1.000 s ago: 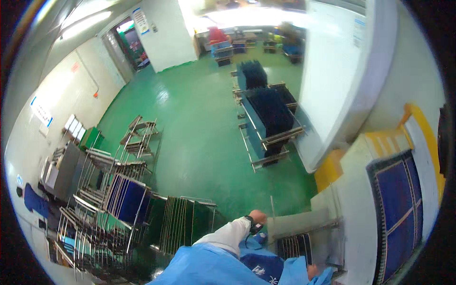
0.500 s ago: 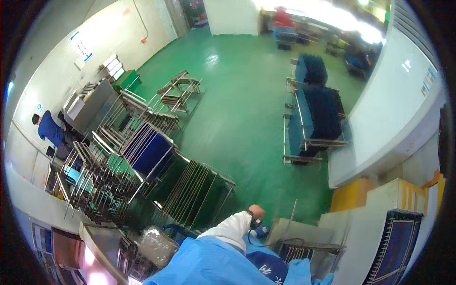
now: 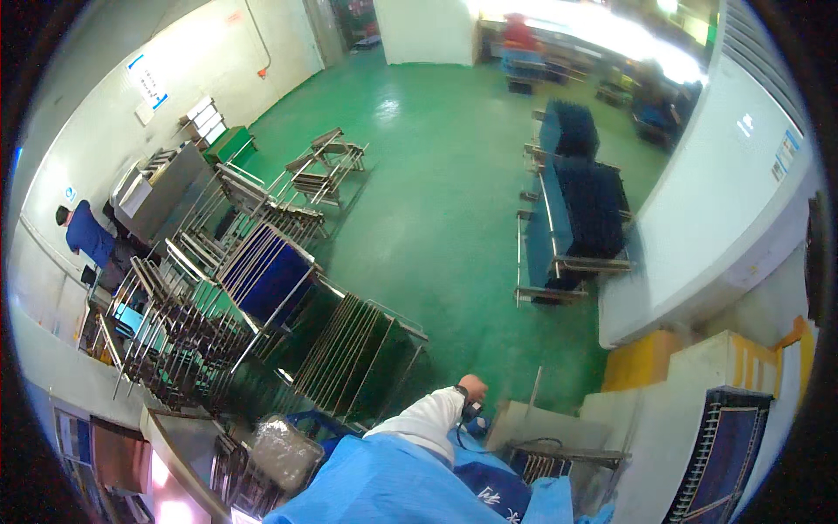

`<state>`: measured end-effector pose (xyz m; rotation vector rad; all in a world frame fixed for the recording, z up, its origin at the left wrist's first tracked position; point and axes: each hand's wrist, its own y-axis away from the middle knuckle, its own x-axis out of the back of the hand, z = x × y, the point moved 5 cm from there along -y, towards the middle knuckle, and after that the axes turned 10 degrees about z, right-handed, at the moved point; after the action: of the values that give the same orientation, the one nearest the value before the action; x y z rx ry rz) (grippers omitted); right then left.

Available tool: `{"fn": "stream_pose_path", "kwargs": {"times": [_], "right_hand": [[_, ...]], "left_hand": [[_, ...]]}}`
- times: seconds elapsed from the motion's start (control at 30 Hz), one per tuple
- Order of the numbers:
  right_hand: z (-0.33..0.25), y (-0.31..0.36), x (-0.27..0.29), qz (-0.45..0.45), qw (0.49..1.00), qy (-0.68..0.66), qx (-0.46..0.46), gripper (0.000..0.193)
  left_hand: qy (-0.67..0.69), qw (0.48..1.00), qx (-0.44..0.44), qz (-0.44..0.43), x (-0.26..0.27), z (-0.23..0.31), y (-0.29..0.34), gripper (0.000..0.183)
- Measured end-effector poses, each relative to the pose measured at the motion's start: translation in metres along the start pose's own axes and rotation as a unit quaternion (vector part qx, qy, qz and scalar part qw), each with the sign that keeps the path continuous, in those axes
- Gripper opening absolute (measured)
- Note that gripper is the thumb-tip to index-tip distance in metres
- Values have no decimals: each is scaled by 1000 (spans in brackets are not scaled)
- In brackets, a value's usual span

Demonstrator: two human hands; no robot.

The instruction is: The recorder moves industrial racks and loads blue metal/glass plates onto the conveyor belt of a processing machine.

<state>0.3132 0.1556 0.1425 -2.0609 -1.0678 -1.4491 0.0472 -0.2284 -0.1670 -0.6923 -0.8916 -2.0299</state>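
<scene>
Left of the fingers: metal frame racks [image 3: 218, 306] crowded edge to edge, a wrapped bundle [image 3: 284, 452] nearer. Centre: one hand [image 3: 472, 388], which one unclear, fingers curled over a small dark object [image 3: 471, 409], grip unclear. Beyond: open green floor [image 3: 436, 175]. Right: blue-loaded carts [image 3: 572, 210], white partition [image 3: 716, 210].

Hand [image 3: 472, 389] near frame rack [image 3: 358, 354]; more racks [image 3: 209, 297] left; loaded trolley [image 3: 572, 223] far right.

Blue-white rectangular signs [image 3: 147, 77] on left wall; small blue labels [image 3: 784, 157] on right white partition.
</scene>
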Motion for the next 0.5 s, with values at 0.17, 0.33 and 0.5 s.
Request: {"fn": "stream_pose_path", "kwargs": {"times": [0.17,0.33,0.5], "right_hand": [[19,21,11,16,999,8,-31,25],[45,52,20,35,996,14,-80,25],[63,79,15,36,992,16,-119,26]], "left_hand": [[-22,997,-66,-22,-15,6,-15,16],[-121,964,-237,0,-18,26,-12,15],[106,992,-34,-50,-33,25,-24,18]]}}
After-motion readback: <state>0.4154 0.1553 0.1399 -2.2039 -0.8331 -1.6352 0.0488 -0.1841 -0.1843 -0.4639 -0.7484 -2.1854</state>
